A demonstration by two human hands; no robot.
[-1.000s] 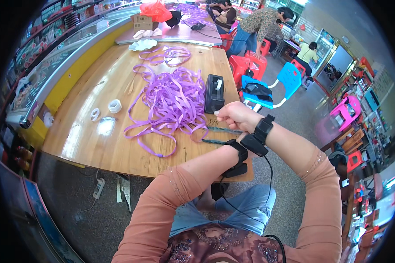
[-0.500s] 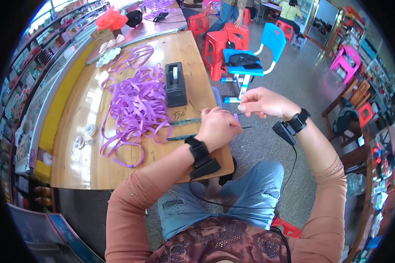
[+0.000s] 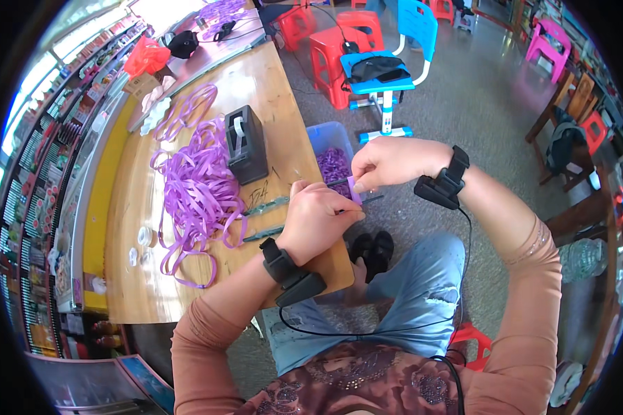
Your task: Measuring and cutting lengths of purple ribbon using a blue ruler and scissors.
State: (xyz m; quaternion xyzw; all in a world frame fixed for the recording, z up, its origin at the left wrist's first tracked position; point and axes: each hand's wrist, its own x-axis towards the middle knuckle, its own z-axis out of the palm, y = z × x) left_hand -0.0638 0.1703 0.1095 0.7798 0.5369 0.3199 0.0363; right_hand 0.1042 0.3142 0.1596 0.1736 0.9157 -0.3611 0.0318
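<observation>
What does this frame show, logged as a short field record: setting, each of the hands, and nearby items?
setting: wooden table, seen from above
left hand: pinching a small purple strip piece
right hand: gripping the same piece from the other side
beside hands: scissors on the table edge
on table: purple ribbon pile, black tape dispenser
below table edge: blue bin holding purple pieces

Left hand (image 3: 318, 221) curled, right hand (image 3: 391, 162) pinching, wrists close
</observation>
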